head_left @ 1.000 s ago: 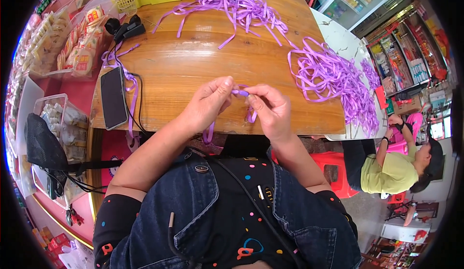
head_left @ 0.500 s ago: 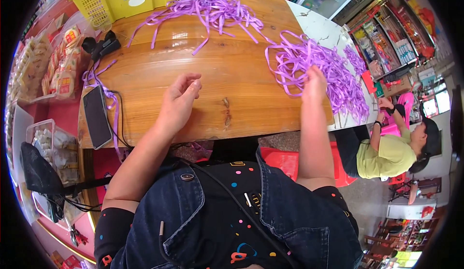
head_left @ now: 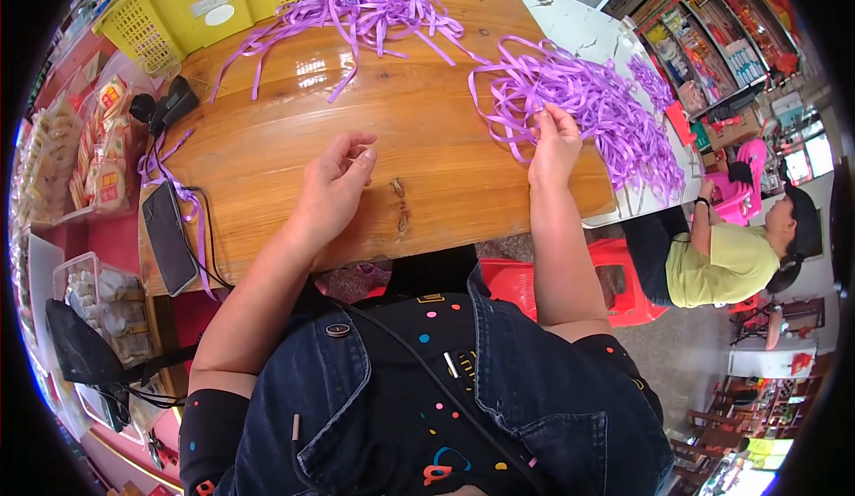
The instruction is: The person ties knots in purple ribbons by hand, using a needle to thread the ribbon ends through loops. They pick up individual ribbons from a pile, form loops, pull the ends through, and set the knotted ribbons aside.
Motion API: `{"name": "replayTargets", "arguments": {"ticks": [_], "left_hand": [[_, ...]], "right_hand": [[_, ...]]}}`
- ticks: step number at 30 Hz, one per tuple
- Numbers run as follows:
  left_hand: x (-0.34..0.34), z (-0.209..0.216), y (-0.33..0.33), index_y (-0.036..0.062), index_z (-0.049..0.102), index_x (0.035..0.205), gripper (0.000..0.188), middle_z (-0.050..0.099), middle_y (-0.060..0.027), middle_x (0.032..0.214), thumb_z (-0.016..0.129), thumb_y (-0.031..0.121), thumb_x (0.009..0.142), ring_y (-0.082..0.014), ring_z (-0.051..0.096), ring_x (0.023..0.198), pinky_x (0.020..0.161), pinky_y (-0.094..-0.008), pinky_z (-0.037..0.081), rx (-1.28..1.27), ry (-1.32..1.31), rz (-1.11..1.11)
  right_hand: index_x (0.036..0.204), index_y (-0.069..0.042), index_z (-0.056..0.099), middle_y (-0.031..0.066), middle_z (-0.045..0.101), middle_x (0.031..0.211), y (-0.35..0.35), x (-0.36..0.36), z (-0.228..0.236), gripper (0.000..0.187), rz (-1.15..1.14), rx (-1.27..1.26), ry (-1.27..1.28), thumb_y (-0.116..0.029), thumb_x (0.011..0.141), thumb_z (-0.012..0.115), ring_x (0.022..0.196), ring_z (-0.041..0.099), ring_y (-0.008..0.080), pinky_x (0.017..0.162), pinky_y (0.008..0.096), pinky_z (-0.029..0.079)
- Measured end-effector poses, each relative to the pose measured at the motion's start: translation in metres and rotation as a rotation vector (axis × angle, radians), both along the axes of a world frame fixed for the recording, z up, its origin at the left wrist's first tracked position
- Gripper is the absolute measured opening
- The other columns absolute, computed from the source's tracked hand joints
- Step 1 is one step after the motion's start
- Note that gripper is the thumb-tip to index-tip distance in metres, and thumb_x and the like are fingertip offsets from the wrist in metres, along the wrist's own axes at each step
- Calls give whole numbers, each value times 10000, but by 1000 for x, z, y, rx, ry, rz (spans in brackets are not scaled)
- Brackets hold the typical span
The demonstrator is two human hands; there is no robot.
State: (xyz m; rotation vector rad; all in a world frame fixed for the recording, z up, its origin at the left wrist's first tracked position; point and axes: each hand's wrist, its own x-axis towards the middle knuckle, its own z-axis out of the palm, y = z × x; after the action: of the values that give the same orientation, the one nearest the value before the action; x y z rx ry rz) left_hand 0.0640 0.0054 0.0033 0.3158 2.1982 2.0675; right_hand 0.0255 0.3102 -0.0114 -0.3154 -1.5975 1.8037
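Observation:
A large heap of purple ribbon (head_left: 614, 122) lies tangled on the right of the wooden table (head_left: 427, 149), spilling past its edge. My right hand (head_left: 557, 144) is at the heap's near left side, thumb and fingers pinched together on a purple ribbon strand; the exact grip is small to see. My left hand (head_left: 337, 184) hovers over the table's near middle, fingers loosely curled and the thumb a little apart, with nothing visible in it. Farther back, a looser bundle of purple ribbon (head_left: 383, 15) trails strands across the wood.
A yellow basket (head_left: 209, 6) stands at the far left. Near the left edge lie a dark phone (head_left: 169, 239), cables and a black clamp-like device (head_left: 169, 104). Packaged snacks (head_left: 107, 153) fill bins beyond. A person in a yellow shirt (head_left: 726, 260) sits at right, near a red stool (head_left: 614, 282).
My right hand has moved slightly left and its fingers now show pinched at the heap's edge. The left hand stays curled in nearly the same place. The view has shifted a little.

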Motion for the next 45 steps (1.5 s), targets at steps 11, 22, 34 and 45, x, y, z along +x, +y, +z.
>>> {"name": "replayTargets", "arguments": {"ticks": [11,22,34,45], "left_hand": [[-7,-26,-1,-15,561,1067,212,567,-5,780,528,101,893,-56,482,665,592,-214,423,-87,55,109],[-7,-26,-2,2,568,1060,198,567,6,794,529,102,893,-50,477,661,601,-205,420,-125,72,112],[-7,-28,-4,19,563,1063,186,545,15,811,513,103,904,-56,484,676,622,-197,423,-130,62,118],[-45,-1,3,-10,543,1089,284,563,-33,790,551,173,872,-89,502,636,606,-242,450,-142,91,73]], "right_hand": [[877,-14,598,34,620,809,3,-4,-4,42,-24,50,-16,-41,849,581,622,505,56,535,176,400],[868,-45,568,25,615,778,-7,3,-6,19,0,197,105,-54,873,553,625,520,66,541,185,401],[887,-10,622,58,622,798,-41,1,-4,96,454,1026,-27,-49,801,604,701,567,120,602,264,442],[1001,25,615,81,642,922,35,-83,-19,221,-76,397,-153,-26,788,590,827,598,148,739,249,471]]}}
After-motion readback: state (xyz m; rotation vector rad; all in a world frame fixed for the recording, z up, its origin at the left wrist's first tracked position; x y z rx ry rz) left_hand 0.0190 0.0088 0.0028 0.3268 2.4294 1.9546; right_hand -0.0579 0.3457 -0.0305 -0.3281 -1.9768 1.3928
